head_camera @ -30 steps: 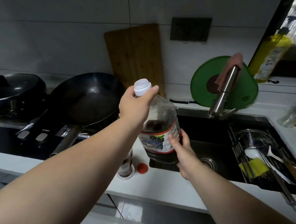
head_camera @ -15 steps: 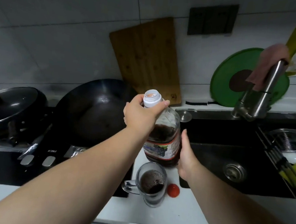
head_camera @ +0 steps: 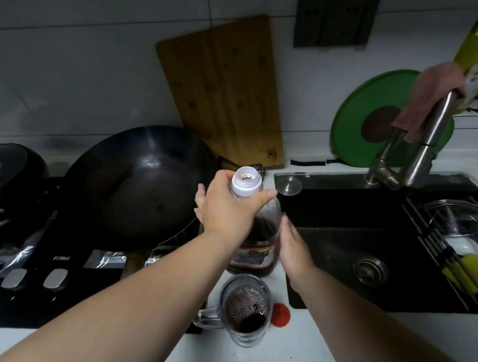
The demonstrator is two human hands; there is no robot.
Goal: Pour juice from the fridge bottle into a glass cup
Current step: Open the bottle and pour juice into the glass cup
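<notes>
A clear juice bottle [head_camera: 258,250] with dark juice and a grape label stands upright on the white counter, its white neck uncapped. My left hand [head_camera: 227,208] grips the bottle just below the neck. My right hand [head_camera: 292,246] lies with straight fingers against the bottle's right side. In front of the bottle stands a glass cup [head_camera: 244,308] with a handle on its left, partly filled with dark, foamy juice. A red cap [head_camera: 280,315] lies on the counter just right of the cup.
A black wok [head_camera: 135,185] and a lidded pot [head_camera: 3,175] sit on the hob at the left. The black sink [head_camera: 369,246] with a steel tap [head_camera: 421,142] is on the right, a dish rack [head_camera: 459,247] inside it. A wooden board [head_camera: 221,89] leans on the wall.
The bottle has come from a tilt to upright and now stands on the counter behind the cup. The view has tipped down, so the filled cup shows in full.
</notes>
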